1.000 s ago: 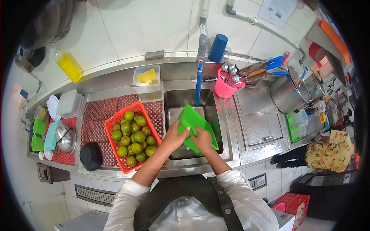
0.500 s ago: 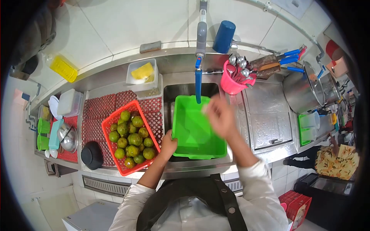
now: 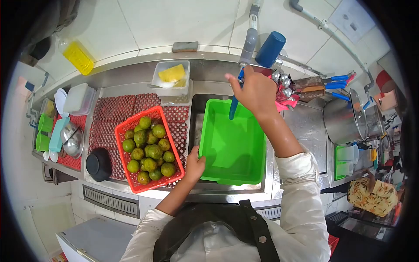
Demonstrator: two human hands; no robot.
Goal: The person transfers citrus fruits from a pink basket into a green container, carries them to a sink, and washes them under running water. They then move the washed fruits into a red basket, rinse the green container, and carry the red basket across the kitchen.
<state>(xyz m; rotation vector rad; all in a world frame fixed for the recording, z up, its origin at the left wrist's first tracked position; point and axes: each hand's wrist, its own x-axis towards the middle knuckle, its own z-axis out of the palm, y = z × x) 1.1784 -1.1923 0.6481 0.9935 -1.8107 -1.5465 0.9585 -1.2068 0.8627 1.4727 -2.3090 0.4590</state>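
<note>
1 green tub (image 3: 235,148) | left hand (image 3: 195,163) clasps its rim | right hand (image 3: 255,91) wrapped on 1 tap (image 3: 249,40) | 1 red basket (image 3: 138,118)

We logged: tub (image 3: 233,146) bright green; spout (image 3: 234,109) blue; basket (image 3: 157,184) red mesh; fruit (image 3: 148,148) green, some yellowish; bench mat (image 3: 111,113) red, dotted grid; bowl (image 3: 98,164) black; bottle (image 3: 78,57) yellow; utensil cup (image 3: 286,105) pink.

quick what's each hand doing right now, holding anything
Left hand: closed on the near left rim of the green tub.
Right hand: up at the tap, fingers curled by its valve; whether it grips cannot be told.
</note>
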